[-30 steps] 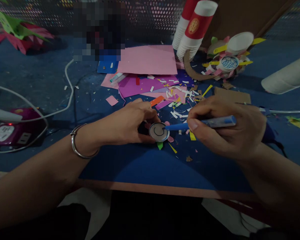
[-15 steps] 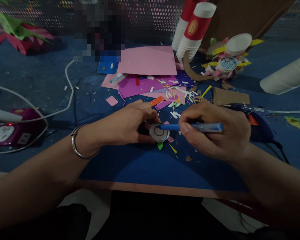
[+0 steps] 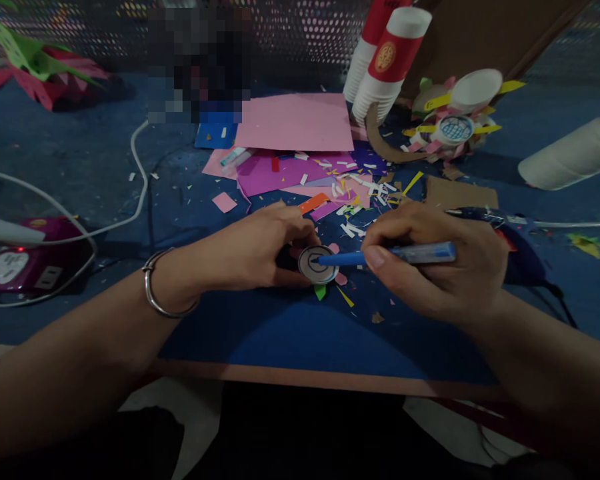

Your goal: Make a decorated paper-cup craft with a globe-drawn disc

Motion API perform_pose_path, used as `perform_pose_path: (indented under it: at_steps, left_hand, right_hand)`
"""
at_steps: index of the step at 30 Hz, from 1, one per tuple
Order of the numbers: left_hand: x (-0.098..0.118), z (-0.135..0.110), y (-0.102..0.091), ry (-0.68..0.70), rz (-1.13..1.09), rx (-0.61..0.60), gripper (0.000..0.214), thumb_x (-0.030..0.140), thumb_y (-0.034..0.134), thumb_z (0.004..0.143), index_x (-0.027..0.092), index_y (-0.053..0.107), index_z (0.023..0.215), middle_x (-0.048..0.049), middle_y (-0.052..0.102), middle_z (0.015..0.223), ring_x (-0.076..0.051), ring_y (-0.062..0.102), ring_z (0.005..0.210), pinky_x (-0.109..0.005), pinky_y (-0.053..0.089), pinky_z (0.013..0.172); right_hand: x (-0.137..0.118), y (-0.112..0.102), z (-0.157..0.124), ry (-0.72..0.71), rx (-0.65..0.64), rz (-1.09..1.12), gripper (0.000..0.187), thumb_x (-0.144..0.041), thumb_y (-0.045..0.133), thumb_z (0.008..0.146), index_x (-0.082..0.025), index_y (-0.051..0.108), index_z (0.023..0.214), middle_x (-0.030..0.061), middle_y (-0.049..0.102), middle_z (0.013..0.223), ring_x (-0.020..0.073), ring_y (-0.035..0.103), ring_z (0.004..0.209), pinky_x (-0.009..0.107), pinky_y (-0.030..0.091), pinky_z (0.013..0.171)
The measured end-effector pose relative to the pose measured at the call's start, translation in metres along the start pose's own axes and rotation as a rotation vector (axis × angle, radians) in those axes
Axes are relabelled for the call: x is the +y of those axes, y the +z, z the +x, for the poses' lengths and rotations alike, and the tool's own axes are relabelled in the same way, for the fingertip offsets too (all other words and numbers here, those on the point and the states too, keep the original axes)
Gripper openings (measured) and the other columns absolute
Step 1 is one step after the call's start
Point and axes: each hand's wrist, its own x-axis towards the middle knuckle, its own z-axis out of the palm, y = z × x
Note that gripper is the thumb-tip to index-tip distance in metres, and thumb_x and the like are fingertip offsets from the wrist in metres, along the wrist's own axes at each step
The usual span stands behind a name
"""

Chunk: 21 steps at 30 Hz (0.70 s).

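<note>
Between the thumb and fingers of my left hand (image 3: pixel 265 250) is a small round paper piece (image 3: pixel 310 272), perhaps a cut-down cup bottom, with a dark rim and a ring drawn on its white face. Pink and green paper petals stick out around it. My right hand (image 3: pixel 437 257) grips a blue marker (image 3: pixel 425 253), its tip touching the inside of the drawn ring. At the back right stands a finished-looking paper flower piece (image 3: pixel 457 130) with a blue grid drawn on its white disc.
Paper scraps (image 3: pixel 360 193) lie beyond my hands, before pink sheets (image 3: pixel 295 123). Stacked paper cups (image 3: pixel 393 63) stand behind. A purple power socket box (image 3: pixel 30 260) with a white cable is at left. A dark blue tool (image 3: pixel 523 260) lies behind my right hand.
The marker and my right hand have shifted slightly right and down, with the tip moving inside the ring. My left hand keeps its hold on the round piece.
</note>
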Motion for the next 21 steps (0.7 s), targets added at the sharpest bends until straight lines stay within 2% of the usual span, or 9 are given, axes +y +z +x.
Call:
perform_pose_path:
  at_steps: [9, 15, 21]
  left_hand:
    - [0.0010, 0.0010, 0.0005, -0.016, 0.013, -0.017, 0.033, 0.039, 0.089, 0.086, 0.021, 0.079, 0.112, -0.0053, 0.072, 0.103, -0.023, 0.063, 0.097, -0.034, 0.045, 0.086]
    - [0.0019, 0.0008, 0.0005, -0.009, 0.035, -0.011, 0.032, 0.038, 0.089, 0.085, 0.021, 0.078, 0.110, -0.0046, 0.071, 0.100, -0.023, 0.063, 0.095, -0.034, 0.045, 0.087]
    - [0.0029, 0.0002, -0.0012, -0.009, -0.003, -0.013, 0.031, 0.041, 0.088, 0.088, 0.021, 0.079, 0.111, -0.0047, 0.072, 0.100, -0.022, 0.062, 0.092, -0.034, 0.044, 0.086]
  right_hand:
    - [0.0004, -0.0006, 0.0009, 0.009, -0.030, -0.003, 0.016, -0.011, 0.068, 0.088, -0.026, 0.064, 0.084, -0.0039, 0.067, 0.068, 0.0125, 0.060, 0.054, 0.029, 0.047, 0.051]
    - [0.0002, -0.0012, 0.0003, 0.034, 0.040, -0.078, 0.017, -0.011, 0.067, 0.085, -0.026, 0.063, 0.081, -0.0044, 0.069, 0.068, 0.0130, 0.060, 0.052, 0.031, 0.044, 0.050]
    - [-0.0028, 0.0000, -0.0005, 0.004, 0.047, -0.010, 0.015, -0.013, 0.069, 0.084, -0.027, 0.064, 0.082, -0.0048, 0.067, 0.066, 0.0138, 0.062, 0.052, 0.030, 0.046, 0.048]
